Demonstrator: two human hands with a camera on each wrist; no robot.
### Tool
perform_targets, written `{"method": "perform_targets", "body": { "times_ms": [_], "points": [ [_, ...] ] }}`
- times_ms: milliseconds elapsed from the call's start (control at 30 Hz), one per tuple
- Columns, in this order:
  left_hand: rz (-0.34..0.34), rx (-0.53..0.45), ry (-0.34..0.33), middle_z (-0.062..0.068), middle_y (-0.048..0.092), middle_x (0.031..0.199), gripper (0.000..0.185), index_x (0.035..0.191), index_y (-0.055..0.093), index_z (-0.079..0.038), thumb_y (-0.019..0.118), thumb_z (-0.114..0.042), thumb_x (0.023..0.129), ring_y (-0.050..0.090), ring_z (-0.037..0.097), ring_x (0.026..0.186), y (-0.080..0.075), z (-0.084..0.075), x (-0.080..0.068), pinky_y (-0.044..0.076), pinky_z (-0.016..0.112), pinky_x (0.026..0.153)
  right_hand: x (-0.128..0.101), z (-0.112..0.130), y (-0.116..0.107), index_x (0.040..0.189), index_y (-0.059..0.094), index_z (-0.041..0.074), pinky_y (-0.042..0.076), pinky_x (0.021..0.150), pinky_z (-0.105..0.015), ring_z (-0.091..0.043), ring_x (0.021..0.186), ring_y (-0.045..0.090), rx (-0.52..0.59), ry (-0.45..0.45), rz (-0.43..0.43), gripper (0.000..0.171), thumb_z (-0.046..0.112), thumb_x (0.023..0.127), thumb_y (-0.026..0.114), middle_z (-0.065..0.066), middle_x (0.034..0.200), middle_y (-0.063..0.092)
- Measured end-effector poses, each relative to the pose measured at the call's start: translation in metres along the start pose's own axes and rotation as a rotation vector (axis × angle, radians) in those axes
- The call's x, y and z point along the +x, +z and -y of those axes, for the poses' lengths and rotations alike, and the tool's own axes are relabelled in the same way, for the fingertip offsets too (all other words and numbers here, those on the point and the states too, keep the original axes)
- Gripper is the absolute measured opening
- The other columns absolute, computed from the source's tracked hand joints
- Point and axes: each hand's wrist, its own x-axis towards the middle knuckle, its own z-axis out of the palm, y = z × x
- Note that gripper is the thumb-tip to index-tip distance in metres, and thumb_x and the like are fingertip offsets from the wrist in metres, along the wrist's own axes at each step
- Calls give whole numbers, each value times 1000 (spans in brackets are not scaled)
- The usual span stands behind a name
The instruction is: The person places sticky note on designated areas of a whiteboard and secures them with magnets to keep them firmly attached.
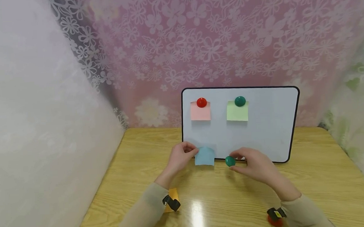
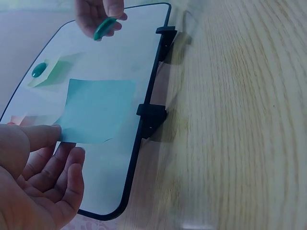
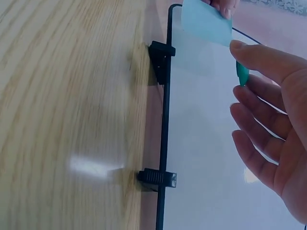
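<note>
Between thumb and fingers my left hand pinches a blue sticky note by its upper left corner. The note hangs in front of the lower left part of the whiteboard, its lower edge below the frame. My right hand holds a round green magnet by its edge, just right of the note. Higher on the board, a red magnet sits over the top of a pink note, and another green magnet over a light green note.
Black clip feet support the board's lower edge on the wooden table. An orange note lies partly under my left forearm. A red magnet lies by my right wrist. Behind the board hangs a pink floral cloth.
</note>
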Motion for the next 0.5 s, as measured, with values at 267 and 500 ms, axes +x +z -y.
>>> {"method": "perform_targets", "body": {
  "times_ms": [267,500],
  "points": [
    [-21,5,7,-2,72,89,8,101,77,-12,77,-19,102,64,15,81,5,-1,3,55,33,71,7,3,1,114,80,14,60,80,-41,-23,95,71,19,4,-32,35,25,85,94,8,106,75],
    [-46,11,7,-2,71,89,8,101,77,-13,76,-20,103,64,16,81,7,1,5,55,33,70,13,10,0,117,79,13,60,82,-42,-25,98,71,6,34,-46,37,29,87,93,5,108,75]
  ]
}}
